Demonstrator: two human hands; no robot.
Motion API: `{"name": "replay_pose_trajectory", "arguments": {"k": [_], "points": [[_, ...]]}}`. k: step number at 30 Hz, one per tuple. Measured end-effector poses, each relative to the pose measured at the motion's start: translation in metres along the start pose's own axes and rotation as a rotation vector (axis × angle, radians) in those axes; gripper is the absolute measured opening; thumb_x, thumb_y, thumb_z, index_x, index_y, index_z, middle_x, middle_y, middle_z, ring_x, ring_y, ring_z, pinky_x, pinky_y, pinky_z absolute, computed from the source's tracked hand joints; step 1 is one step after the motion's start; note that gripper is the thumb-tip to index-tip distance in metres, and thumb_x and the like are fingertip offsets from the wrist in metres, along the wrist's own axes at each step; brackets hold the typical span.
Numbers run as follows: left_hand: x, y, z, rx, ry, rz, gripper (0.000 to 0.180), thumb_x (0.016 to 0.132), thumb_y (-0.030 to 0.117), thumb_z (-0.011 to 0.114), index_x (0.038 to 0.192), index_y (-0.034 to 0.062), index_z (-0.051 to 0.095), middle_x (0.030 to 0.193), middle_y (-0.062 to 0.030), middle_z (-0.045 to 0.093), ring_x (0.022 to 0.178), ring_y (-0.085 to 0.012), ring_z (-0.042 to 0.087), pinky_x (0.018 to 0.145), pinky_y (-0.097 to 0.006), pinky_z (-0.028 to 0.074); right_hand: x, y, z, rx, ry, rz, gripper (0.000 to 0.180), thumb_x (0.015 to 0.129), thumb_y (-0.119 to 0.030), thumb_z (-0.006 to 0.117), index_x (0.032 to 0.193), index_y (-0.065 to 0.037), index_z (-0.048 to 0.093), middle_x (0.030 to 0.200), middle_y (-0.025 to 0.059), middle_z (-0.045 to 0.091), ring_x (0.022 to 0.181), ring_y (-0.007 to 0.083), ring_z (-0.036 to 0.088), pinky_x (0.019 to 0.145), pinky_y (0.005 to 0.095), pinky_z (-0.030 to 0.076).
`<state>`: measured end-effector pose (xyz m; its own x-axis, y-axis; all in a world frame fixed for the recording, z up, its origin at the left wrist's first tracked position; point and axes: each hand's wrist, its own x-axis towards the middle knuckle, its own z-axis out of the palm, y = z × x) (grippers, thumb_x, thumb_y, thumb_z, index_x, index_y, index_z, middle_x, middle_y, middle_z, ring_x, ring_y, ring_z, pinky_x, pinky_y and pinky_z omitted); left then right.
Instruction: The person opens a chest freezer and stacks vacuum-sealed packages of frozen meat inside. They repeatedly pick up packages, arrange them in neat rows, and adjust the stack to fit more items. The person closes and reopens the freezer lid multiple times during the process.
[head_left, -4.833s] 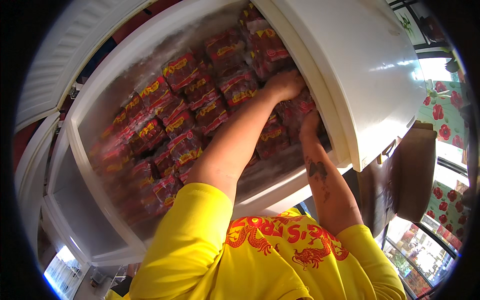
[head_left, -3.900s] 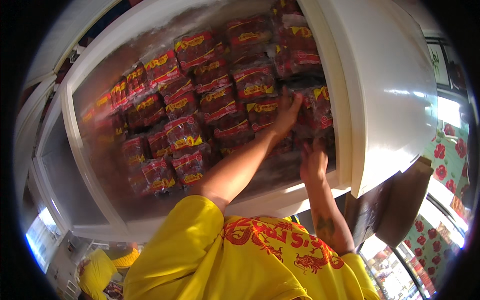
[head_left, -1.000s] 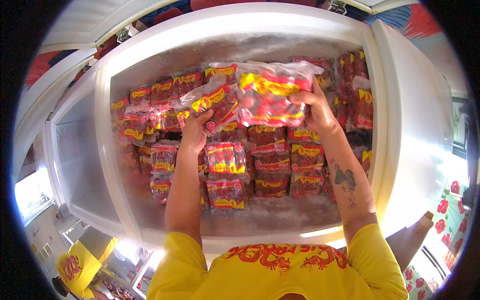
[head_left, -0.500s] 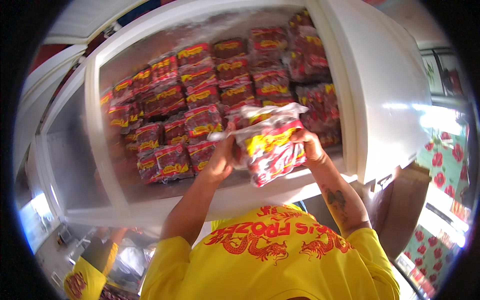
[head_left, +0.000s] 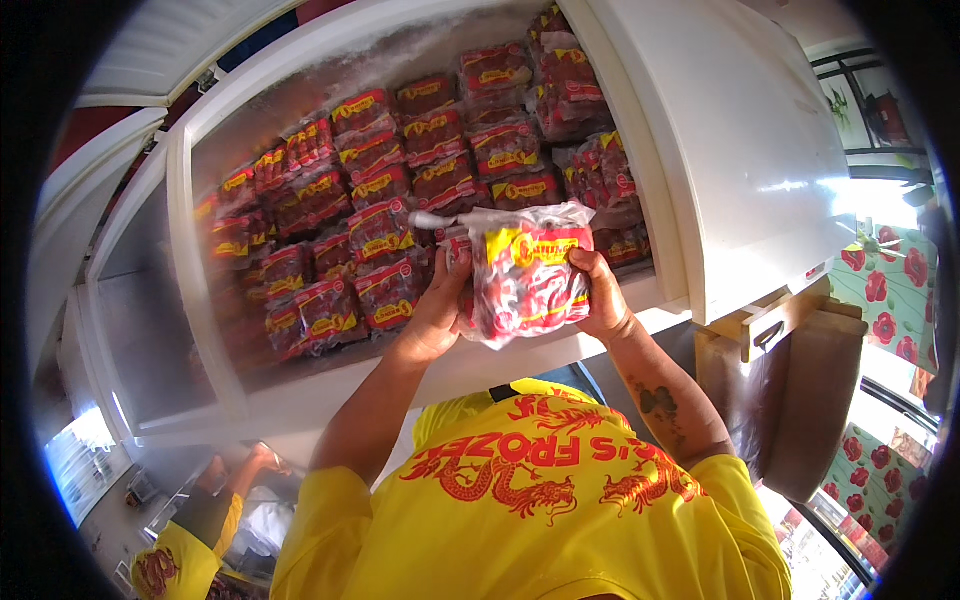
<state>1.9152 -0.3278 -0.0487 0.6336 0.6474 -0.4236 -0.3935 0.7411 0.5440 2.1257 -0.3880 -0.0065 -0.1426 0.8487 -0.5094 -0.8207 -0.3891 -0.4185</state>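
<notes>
Head: red-yellow pkg point(head_left: 527, 282) btwn hands point(head_left: 520, 300)

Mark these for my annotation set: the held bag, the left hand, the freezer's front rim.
held bag point(head_left: 525, 285), head view, middle of clear front.
left hand point(head_left: 437, 318), head view, back of hand.
freezer's front rim point(head_left: 330, 385), head view, white edge.

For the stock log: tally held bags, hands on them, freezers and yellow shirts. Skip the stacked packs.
Held bag: 1
Hands on it, left hand and right hand: 2
Open freezer: 1
Yellow shirts, one near, one lower left: 2
Total: 6
</notes>
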Motion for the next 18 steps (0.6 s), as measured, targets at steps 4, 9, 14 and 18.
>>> {"name": "replay_pose_trajectory", "arguments": {"k": [4,9,14,18], "points": [[0.008,0.006,0.004,-0.164,-0.029,-0.178,0.061,0.099,0.051,0.041,0.143,0.0094,0.035,0.134,-0.0111,0.053,0.118,-0.0215,0.057,0.099,-0.038,0.049,-0.001,-0.011,-0.010,-0.134,0.006,0.046,0.048,0.090,-0.021,0.051,0.131,0.000,0.039,0.120,0.0135,0.058,0.104,0.0229,0.063,0.095,0.0379,0.051],[0.034,0.001,-0.003,-0.084,0.075,-0.240,0.073,0.088,0.067,0.047,0.133,0.0092,0.050,0.130,-0.0108,0.057,0.115,-0.0264,0.058,0.099,-0.046,0.049,0.012,-0.004,-0.025,-0.227,0.033,-0.050,0.049,0.092,-0.018,0.051,0.138,-0.009,0.034,0.120,0.0092,0.057,0.107,0.0183,0.057,0.095,0.0317,0.046],[0.055,-0.013,-0.018,-0.026,-0.049,-0.196,0.068,0.091,0.062,0.049,0.133,0.0089,0.050,0.130,-0.0118,0.056,0.114,-0.0264,0.058,0.096,-0.046,0.051,0.022,-0.003,-0.023,-0.839,0.317,-0.342,0.070,0.086,-0.010,0.060,0.148,-0.011,0.025,0.139,0.0177,0.041,0.128,0.0311,0.043,0.105,0.0398,0.039],[0.079,-0.009,-0.012,-0.314,-0.064,-0.468,0.063,0.095,0.059,0.042,0.131,0.0086,0.052,0.131,-0.0157,0.056,0.117,-0.0287,0.058,0.100,-0.047,0.049,0.009,-0.012,-0.002,-1.717,0.280,-0.903,0.072,0.076,-0.002,0.065,0.142,-0.006,0.038,0.146,0.0218,0.032,0.135,0.0409,0.032,0.111,0.0493,0.029]]}}
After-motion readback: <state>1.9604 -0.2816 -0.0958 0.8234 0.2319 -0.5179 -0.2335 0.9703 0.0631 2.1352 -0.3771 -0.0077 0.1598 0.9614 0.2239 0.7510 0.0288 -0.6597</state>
